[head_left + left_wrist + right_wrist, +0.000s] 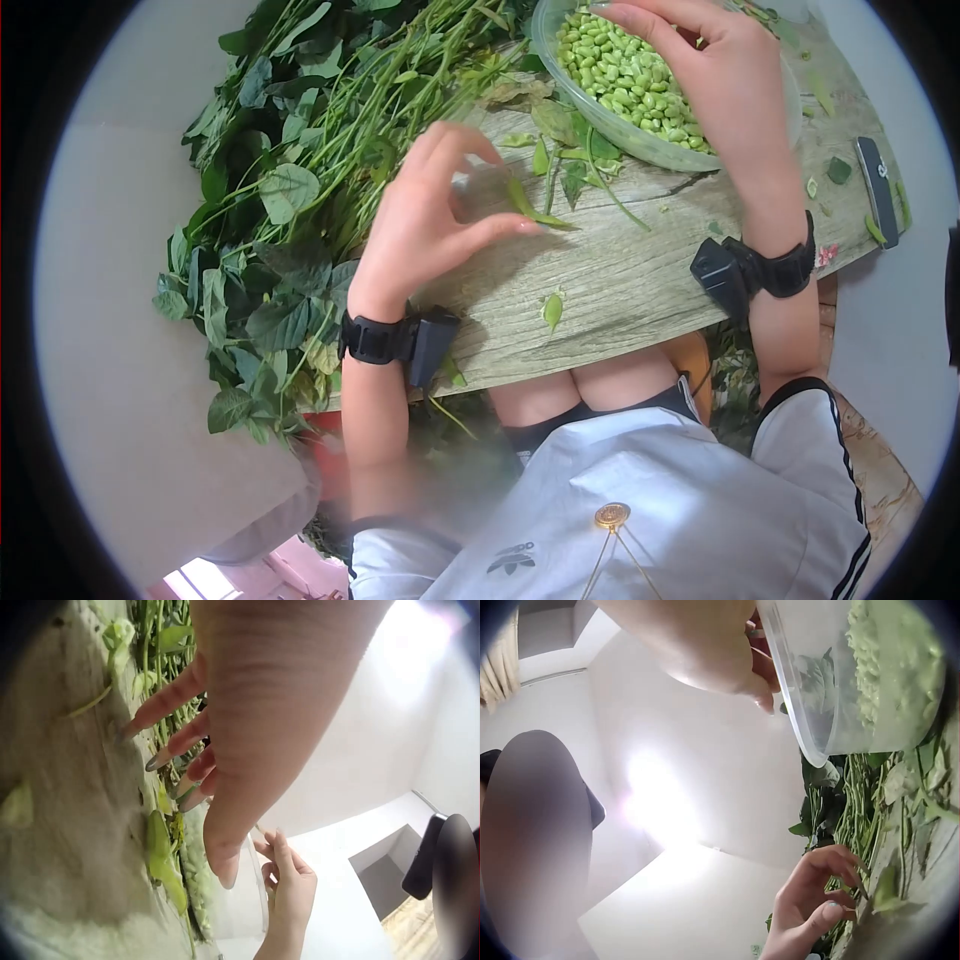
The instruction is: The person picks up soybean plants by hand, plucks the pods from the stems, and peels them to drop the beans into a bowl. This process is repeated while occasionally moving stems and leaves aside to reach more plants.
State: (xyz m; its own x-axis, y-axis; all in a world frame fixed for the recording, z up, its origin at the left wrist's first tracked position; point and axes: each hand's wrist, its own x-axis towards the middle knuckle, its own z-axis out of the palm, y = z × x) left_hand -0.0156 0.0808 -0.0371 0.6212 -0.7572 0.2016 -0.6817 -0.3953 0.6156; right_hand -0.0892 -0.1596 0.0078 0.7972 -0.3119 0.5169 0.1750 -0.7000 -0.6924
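My left hand (420,205) is low over the wooden tabletop, thumb and fingers apart and curved around a gap. A green bean pod (540,216) lies close by the thumb tip, overlapping it in the head view. My right hand (725,85) is above the clear plastic tub (640,150), which holds many shelled green beans (625,75). The right wrist view shows its thumb apart from loosely bent fingers, with no bean visible between them; the head view cuts off some fingertips.
A large heap of leafy bean stalks (290,190) covers the table's left side. A single pod (552,311) lies near the front edge of the tabletop (620,290). Scraps and loose leaves (575,140) lie before the tub. A dark phone-like object (877,190) rests at right.
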